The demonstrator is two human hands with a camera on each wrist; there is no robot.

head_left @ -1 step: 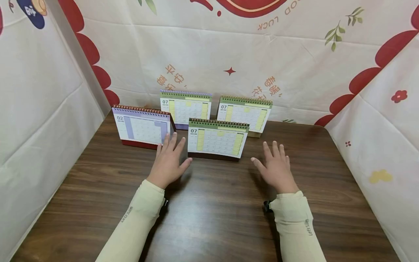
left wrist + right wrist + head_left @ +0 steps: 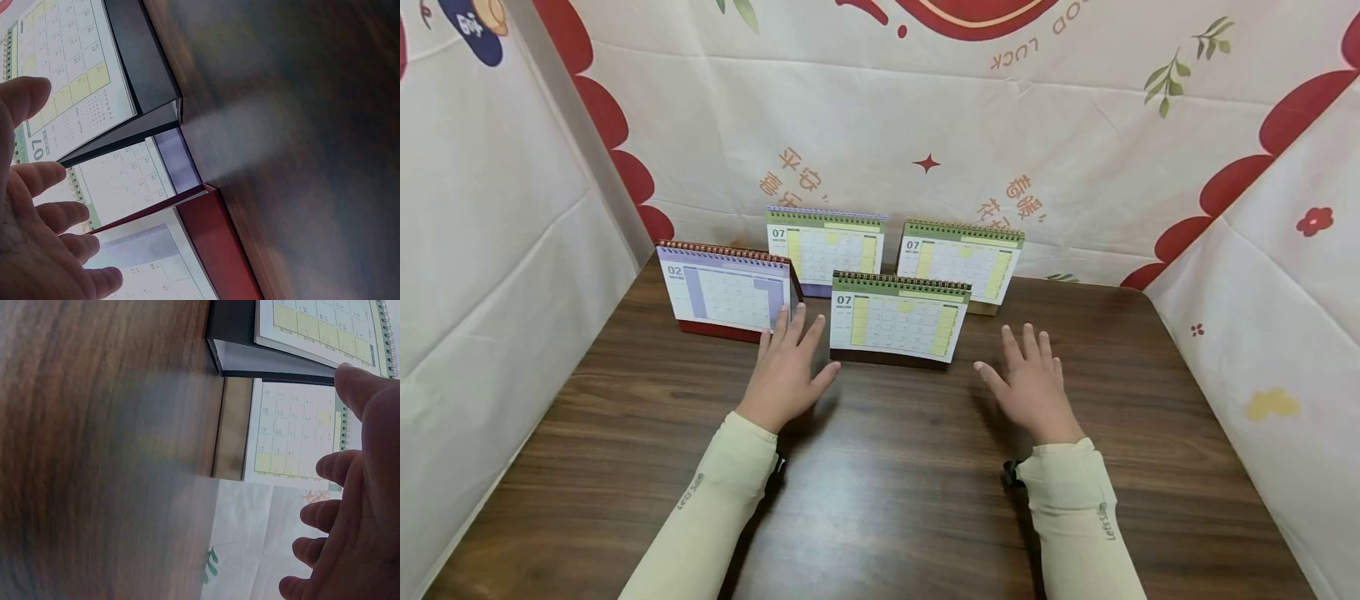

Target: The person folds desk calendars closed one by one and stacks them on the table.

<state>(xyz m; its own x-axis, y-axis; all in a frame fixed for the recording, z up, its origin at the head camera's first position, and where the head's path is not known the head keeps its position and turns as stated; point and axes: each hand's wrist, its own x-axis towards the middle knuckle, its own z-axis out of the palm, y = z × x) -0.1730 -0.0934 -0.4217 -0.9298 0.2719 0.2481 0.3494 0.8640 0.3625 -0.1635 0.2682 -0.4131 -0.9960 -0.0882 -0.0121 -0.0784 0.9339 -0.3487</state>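
Note:
Four desk calendars stand upright like tents in the head view. The red-based calendar (image 2: 726, 290), its page marked 02, is at the left. A black-based calendar (image 2: 898, 325) stands front and centre, page 07. Behind it are a purple-based calendar (image 2: 827, 246) and a tan-based calendar (image 2: 962, 260), both on 07. My left hand (image 2: 786, 367), fingers spread, hovers before the gap between the red-based and black-based calendars and overlaps the red one's corner. To the right of the black-based calendar, my right hand (image 2: 1030, 383) is spread too. Both palms hold nothing.
All this stands on a dark wood table (image 2: 895, 492). A white printed cloth (image 2: 880, 108) hangs behind the calendars, close to the back pair, and more cloth walls (image 2: 497, 275) line both sides. Dark wrist straps show at the sleeve cuffs.

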